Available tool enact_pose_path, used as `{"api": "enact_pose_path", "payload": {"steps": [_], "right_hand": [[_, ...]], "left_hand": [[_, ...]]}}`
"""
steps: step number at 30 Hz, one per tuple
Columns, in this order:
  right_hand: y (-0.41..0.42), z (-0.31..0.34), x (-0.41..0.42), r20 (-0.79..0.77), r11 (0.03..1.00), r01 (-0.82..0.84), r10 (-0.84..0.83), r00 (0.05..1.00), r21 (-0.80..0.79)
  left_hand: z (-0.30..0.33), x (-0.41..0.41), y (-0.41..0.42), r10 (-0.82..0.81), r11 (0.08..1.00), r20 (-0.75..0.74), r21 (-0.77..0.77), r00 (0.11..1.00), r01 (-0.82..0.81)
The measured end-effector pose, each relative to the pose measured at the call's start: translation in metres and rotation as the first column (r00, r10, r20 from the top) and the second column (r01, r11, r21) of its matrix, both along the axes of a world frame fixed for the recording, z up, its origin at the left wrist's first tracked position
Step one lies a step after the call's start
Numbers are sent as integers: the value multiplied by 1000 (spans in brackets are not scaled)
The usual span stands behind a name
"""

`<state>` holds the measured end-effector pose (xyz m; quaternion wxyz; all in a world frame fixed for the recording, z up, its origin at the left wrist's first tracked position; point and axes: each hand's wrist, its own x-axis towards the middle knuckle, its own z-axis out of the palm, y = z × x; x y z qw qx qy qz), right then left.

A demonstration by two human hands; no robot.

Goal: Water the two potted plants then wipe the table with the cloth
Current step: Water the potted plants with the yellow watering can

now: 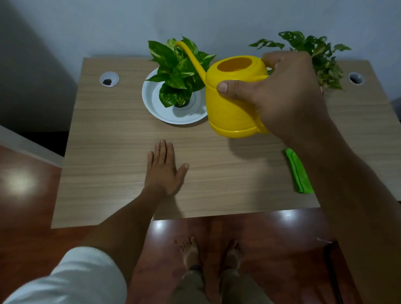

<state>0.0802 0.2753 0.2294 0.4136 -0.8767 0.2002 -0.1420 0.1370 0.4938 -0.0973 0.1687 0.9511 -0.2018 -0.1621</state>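
Observation:
My right hand (283, 96) grips the handle of a yellow watering can (229, 107) held above the wooden table (113, 134). Its long spout reaches up and left over a leafy potted plant (179, 70) that stands in a white saucer (155, 107) at the back centre. A second potted plant (318, 53) stands at the back right, partly hidden behind my right hand. A folded green cloth (299, 171) lies near the front right, partly under my forearm. My left hand (164, 171) rests flat on the table, fingers apart, holding nothing.
Two round cable holes sit in the table, one at the back left (109, 79) and one at the back right (356, 78). A wall runs right behind the table. My bare feet (211, 253) stand on a glossy reddish floor in front of it.

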Motion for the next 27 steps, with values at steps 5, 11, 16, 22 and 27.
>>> {"api": "enact_pose_path", "payload": {"steps": [5, 11, 16, 22, 27], "right_hand": [[-1, -1, 7, 16, 999, 17, -16, 1000, -38], [-8, -3, 4, 46, 992, 11, -5, 999, -127], [-12, -3, -9, 52, 987, 5, 4, 999, -161], [-10, -2, -17, 41, 987, -27, 34, 999, -159], [-3, 3, -16, 26, 986, -77, 82, 996, -149]], "left_hand": [[-3, -1, 1, 2, 1000, 19, -6, 1000, -2], [-8, -3, 0, 10, 1000, 49, -3, 999, -10], [-8, -3, 1, 12, 1000, 42, 13, 999, -12], [-5, -4, 0, 13, 1000, 33, 21, 999, -13], [-5, -4, 0, 12, 1000, 28, 13, 1000, -12]]}}
